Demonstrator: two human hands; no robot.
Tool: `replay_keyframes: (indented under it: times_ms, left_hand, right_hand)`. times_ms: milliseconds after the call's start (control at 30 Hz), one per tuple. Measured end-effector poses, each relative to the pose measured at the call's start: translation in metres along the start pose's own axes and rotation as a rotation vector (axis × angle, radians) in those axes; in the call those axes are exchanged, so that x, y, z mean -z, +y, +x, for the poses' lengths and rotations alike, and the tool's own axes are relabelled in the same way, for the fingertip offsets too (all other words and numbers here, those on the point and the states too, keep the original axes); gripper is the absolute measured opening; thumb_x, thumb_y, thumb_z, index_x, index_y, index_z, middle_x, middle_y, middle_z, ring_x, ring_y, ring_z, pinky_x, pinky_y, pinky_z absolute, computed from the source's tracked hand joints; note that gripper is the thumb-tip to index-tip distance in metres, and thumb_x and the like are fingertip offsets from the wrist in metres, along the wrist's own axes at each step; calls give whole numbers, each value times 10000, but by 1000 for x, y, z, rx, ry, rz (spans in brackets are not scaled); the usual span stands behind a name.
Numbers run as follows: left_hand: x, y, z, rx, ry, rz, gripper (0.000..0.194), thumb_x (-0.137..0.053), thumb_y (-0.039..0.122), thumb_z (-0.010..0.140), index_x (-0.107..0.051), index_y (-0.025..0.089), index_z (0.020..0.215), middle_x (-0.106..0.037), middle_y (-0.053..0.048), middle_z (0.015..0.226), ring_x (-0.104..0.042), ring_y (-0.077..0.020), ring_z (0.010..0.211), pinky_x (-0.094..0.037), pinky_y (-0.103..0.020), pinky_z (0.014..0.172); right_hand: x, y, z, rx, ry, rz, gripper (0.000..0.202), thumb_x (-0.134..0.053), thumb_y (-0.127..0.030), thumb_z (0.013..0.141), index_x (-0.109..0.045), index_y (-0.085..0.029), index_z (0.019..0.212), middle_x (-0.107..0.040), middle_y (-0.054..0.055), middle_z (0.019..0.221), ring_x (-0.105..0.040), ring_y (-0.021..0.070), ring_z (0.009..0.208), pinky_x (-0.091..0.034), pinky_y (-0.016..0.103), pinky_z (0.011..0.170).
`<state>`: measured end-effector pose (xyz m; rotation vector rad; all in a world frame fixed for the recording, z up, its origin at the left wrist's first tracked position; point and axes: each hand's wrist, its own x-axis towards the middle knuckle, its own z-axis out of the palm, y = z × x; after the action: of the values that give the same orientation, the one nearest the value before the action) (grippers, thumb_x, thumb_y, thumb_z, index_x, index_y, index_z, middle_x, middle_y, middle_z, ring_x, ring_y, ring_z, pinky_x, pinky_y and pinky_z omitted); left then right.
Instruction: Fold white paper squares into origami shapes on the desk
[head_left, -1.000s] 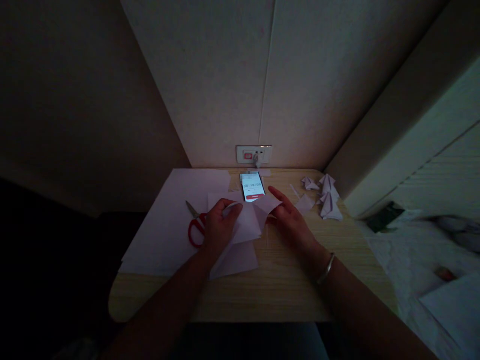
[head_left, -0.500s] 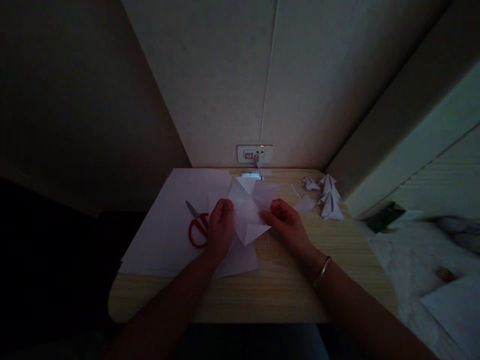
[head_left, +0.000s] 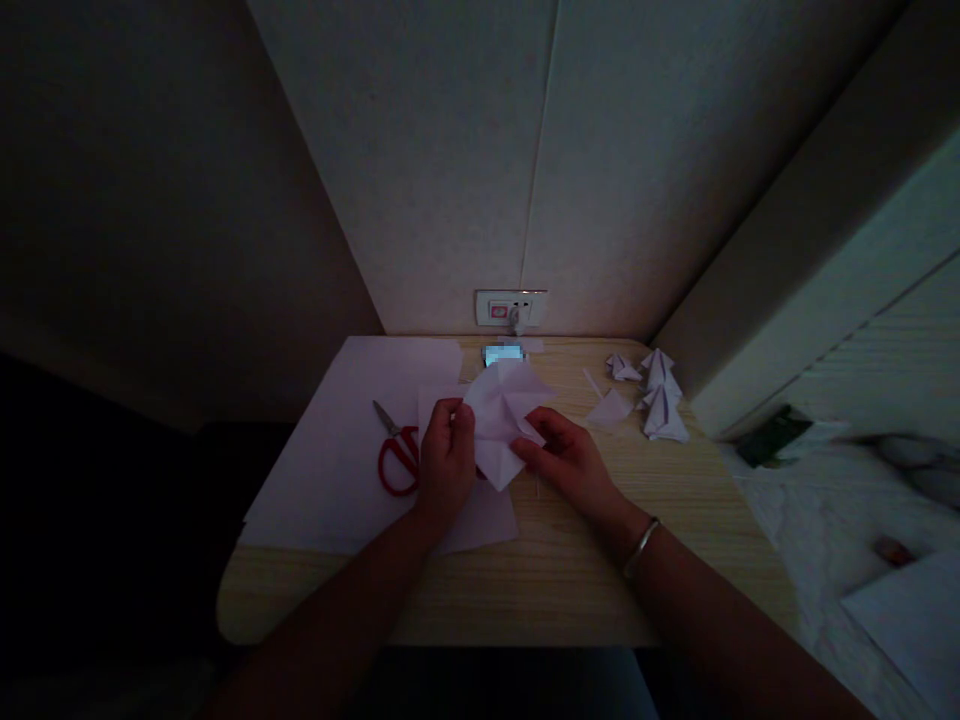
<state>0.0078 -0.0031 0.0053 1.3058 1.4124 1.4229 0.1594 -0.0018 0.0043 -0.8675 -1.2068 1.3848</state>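
A creased white sheet of paper (head_left: 504, 425) is held up over the table between both hands. My left hand (head_left: 448, 455) pinches its left edge between thumb and fingers. On the opposite side, my right hand (head_left: 559, 450) grips the right edge, where the paper bends inward along its creases. Close to my left hand, red-handled scissors (head_left: 397, 455) lie with blades pointing away; part of one handle is behind that hand. Beneath them spread larger white sheets (head_left: 322, 460).
Folded paper pieces (head_left: 661, 395) stand at the table's right, beside a smaller folded piece (head_left: 622, 367). Paper scraps (head_left: 611, 407) lie nearer the middle. A lit phone (head_left: 503, 354) rests at the back, below a wall socket (head_left: 511, 308). The wooden table (head_left: 570, 590) meets the wall.
The paper has bent more along its creases, its right side drawn inward. My right hand has shifted slightly left on its edge. More of the phone shows behind the paper.
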Motion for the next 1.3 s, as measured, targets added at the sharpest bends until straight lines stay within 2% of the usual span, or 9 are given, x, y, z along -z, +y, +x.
replay_keyframes:
  times_ms: [100, 233, 400, 533, 667, 833, 967, 1133, 1300]
  left_hand:
    - [-1, 1, -2, 54, -120, -114, 272, -477, 476, 859, -476, 208, 908, -490, 55, 587, -430, -85, 462, -296, -191, 424]
    - [-3, 2, -4, 49, -194, -198, 268, -548, 436, 821, -483, 207, 943, -540, 50, 608, -443, -70, 437, -317, -179, 424]
    - [-2, 3, -5, 53, -304, -302, 239, -636, 316, 739, -524, 195, 913, -649, -13, 810, -578, -100, 636, -419, -195, 558]
    - [0, 4, -4, 64, -378, -282, 228, -672, 288, 698, -597, 169, 877, -646, -14, 757, -550, -97, 627, -409, -203, 568]
    - [0, 3, 1, 134, -304, -281, 210, -633, 356, 745, -626, 151, 789, -612, -2, 670, -482, -73, 556, -356, -194, 522]
    - [1, 4, 3, 270, -395, -364, 446, -671, 339, 719, -545, 193, 1122, -517, 82, 523, -406, -55, 440, -308, -178, 467]
    - [1, 5, 4, 261, -446, -327, 396, -649, 323, 732, -603, 158, 1089, -466, 81, 507, -377, -48, 435, -292, -179, 462]
    - [1, 3, 5, 223, -341, -269, 392, -624, 317, 754, -594, 183, 1121, -435, 86, 502, -354, -47, 437, -265, -168, 450]
    - [-2, -4, 6, 202, -310, -279, 362, -613, 312, 770, -589, 190, 1110, -489, 68, 552, -389, -52, 468, -292, -171, 467]
  right_hand:
    - [2, 0, 1, 19, 54, -73, 78, -724, -266, 706, -674, -227, 751, -601, -20, 702, -528, 116, 615, -435, 218, 550]
    - [6, 2, 0, 29, 69, -104, 151, -730, -278, 700, -689, -238, 840, -626, -8, 752, -537, 137, 647, -456, 243, 575]
    - [10, 6, -2, 20, 78, -106, 202, -733, -272, 696, -679, -244, 888, -624, -16, 740, -526, 130, 612, -449, 238, 551]
    - [12, 7, -3, 28, 106, -98, 215, -709, -276, 714, -688, -259, 928, -654, -2, 836, -563, 150, 692, -462, 247, 587]
    - [14, 5, -3, 54, 127, -108, 189, -713, -228, 695, -707, -262, 881, -659, 1, 839, -581, 176, 757, -459, 261, 636]
    - [15, 2, -3, 86, 86, -145, 134, -686, -244, 726, -707, -266, 856, -640, 21, 883, -578, 201, 817, -455, 289, 663]
    - [19, 1, 1, 251, 26, -350, 145, -668, -191, 728, -695, -264, 851, -596, 25, 864, -556, 197, 824, -447, 315, 724]
    - [19, -2, 1, 470, 194, -539, 424, -674, -142, 703, -557, -292, 1082, -543, 35, 1039, -529, 199, 934, -439, 342, 798]
    - [16, -6, -3, 558, 145, -685, 238, -635, -159, 773, -588, -278, 973, -525, 57, 1076, -504, 220, 1032, -424, 401, 888]
